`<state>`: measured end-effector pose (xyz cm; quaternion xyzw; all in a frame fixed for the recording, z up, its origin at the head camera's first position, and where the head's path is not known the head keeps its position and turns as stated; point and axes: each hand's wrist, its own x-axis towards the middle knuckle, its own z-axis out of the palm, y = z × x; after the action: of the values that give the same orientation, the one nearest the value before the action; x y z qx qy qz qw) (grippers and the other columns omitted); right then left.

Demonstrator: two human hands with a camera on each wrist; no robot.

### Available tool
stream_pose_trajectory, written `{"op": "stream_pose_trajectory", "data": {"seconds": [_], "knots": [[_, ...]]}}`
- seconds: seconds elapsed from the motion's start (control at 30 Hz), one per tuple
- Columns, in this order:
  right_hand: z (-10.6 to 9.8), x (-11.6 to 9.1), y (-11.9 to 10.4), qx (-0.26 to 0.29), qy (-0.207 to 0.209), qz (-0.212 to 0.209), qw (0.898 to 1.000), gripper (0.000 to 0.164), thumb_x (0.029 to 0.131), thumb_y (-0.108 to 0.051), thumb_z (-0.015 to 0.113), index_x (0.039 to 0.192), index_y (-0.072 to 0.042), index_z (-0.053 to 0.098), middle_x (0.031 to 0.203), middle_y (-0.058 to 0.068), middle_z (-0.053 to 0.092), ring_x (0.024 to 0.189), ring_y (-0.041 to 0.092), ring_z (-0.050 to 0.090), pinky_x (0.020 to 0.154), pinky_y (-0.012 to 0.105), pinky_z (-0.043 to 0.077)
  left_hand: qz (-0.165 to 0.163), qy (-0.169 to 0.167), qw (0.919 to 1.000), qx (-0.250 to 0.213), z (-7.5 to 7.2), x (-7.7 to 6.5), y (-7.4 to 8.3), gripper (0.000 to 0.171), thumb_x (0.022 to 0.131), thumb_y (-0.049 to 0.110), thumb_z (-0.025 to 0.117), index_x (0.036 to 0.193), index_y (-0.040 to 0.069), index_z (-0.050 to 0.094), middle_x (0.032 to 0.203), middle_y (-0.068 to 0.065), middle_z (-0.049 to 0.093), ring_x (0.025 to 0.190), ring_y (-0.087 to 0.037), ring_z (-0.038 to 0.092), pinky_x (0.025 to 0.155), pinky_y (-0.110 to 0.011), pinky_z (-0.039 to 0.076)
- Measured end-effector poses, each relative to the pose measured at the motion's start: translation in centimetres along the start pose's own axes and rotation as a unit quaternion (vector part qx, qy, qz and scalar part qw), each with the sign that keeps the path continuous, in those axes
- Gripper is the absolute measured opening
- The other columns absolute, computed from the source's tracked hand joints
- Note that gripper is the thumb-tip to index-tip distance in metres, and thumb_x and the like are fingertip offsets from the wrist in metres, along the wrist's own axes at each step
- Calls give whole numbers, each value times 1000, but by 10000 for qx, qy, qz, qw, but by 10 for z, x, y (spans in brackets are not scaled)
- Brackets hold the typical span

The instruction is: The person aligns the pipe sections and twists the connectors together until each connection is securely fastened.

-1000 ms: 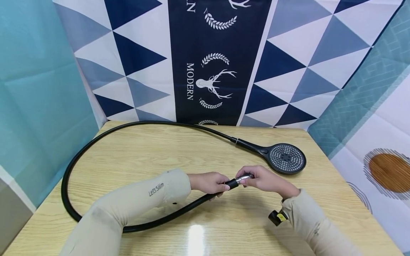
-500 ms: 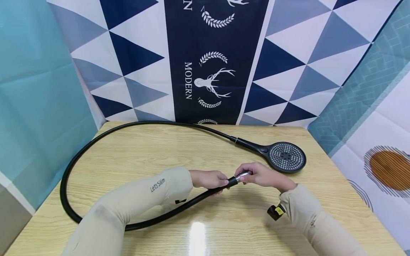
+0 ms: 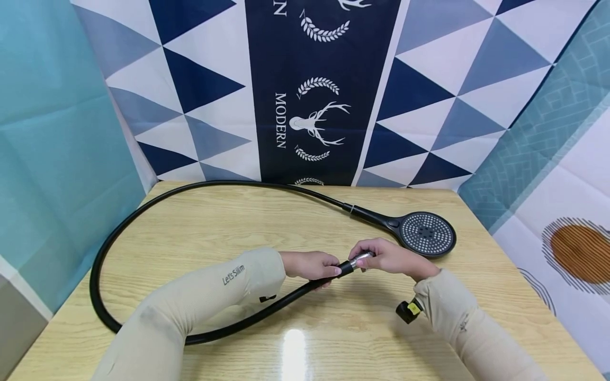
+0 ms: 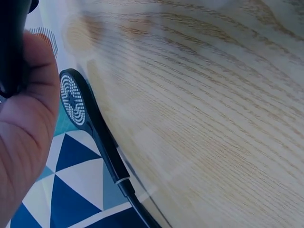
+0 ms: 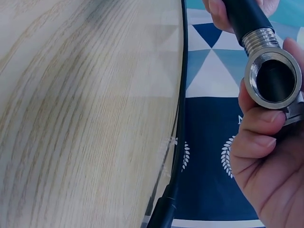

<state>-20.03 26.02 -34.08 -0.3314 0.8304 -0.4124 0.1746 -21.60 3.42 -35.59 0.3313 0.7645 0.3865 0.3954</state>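
Observation:
My left hand (image 3: 313, 265) grips the black end of a shower hose (image 3: 261, 316), just behind its collar (image 5: 247, 16). With its thumb and fingers, my right hand (image 3: 389, 258) holds a silver metal pipe fitting (image 5: 251, 90) at that end. In the right wrist view the fitting has a round, inner-threaded opening, and bare thread (image 5: 260, 40) shows between it and the collar. How far the two are screwed together I cannot tell. The hose loops left and back to a black shower head (image 3: 427, 234), lying spray face up behind my right hand.
All of this is on or above a light wood table (image 3: 229, 227). A patterned cloth (image 3: 310, 127) hangs behind the back edge, with teal cloth (image 3: 62, 132) at the left. A small black device (image 3: 408, 311) is strapped at my right wrist.
Both hands and the hose end have risen slightly in the head view. My right fingers have shifted on the fitting. The shower head stays in place.

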Motion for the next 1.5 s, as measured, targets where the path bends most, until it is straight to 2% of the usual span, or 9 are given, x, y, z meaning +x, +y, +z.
{"op": "stream_pose_trajectory", "data": {"seconds": [0.37, 0.57, 0.63, 0.8, 0.97, 1.1, 1.23, 1.37, 1.5], "knots": [[4, -1, -1, -56, 15, 274, 9996, 9, 97, -2, 52, 101, 6, 56, 79, 0, 56, 68, 8, 46, 63, 25, 39, 163, 262, 9990, 317, 3, -1, 2, 26, 103, 10, 43, 100, -14, 51, 63, -4, 50, 50, -13, 48, 51, -23, 41], [8, -4, -3, 825, 145, 947, 9920, 25, 98, -4, 47, 114, 4, 29, 89, 9, 51, 72, 15, 47, 63, 24, 38, 195, 221, 9993, 236, 2, -3, 2, 25, 103, 9, 43, 101, -14, 50, 63, -5, 51, 50, -14, 48, 51, -23, 41], [8, -7, -3, 1058, 110, 1018, 9891, 26, 96, -3, 45, 113, 3, 26, 90, 9, 49, 71, 16, 44, 62, 24, 36, 204, 163, 9995, 158, 2, -4, 3, 25, 103, 9, 43, 103, -15, 50, 64, -6, 51, 50, -14, 49, 51, -23, 42], [3, -12, -4, 1009, 34, 751, 9921, 19, 96, -3, 49, 108, 9, 39, 86, 6, 53, 73, 14, 47, 67, 27, 39, 207, 55, 9998, 37, -1, -7, 4, 24, 103, 9, 42, 103, -14, 49, 65, -6, 50, 51, -14, 49, 52, -23, 42], [2, -11, -7, 1494, 578, 867, 9833, 31, 89, 4, 62, 112, 11, 42, 85, 0, 64, 78, 8, 59, 73, 25, 48, 283, 50, 9996, -1, -1, -7, 3, 24, 103, 8, 43, 101, -15, 49, 64, -5, 50, 52, -13, 49, 51, -22, 43], [4, -11, -7, 1642, 1027, 1179, 9740, 28, 87, 1, 66, 105, 11, 47, 79, 0, 67, 70, 9, 63, 60, 23, 46, 293, 141, 9995, -44, -1, -7, 2, 24, 103, 9, 44, 102, -15, 50, 64, -5, 50, 51, -13, 50, 51, -22, 43], [5, -10, -6, 1524, 1165, 1338, 9723, 27, 88, -5, 66, 103, 12, 52, 75, 2, 67, 59, 10, 61, 48, 21, 38, 309, 215, 9993, -31, -2, -6, 0, 19, 102, 9, 46, 97, -10, 51, 63, -5, 52, 50, -14, 51, 51, -23, 44], [7, -8, -7, 1529, 1270, 1461, 9691, 37, 88, -7, 68, 112, 15, 49, 76, 4, 64, 57, 10, 58, 48, 21, 40, 365, 330, 9988, -32, -2, -5, -2, 15, 101, 9, 49, 89, 0, 51, 63, -7, 53, 50, -15, 53, 50, -23, 45], [9, -7, -6, 1641, 1384, 1515, 9649, 44, 87, -6, 69, 119, 16, 47, 78, 3, 63, 62, 11, 57, 54, 23, 44, 397, 346, 9986, -46, 0, -4, -3, 14, 100, 9, 50, 88, 2, 51, 62, -6, 54, 49, -14, 52, 49, -24, 45]]}}
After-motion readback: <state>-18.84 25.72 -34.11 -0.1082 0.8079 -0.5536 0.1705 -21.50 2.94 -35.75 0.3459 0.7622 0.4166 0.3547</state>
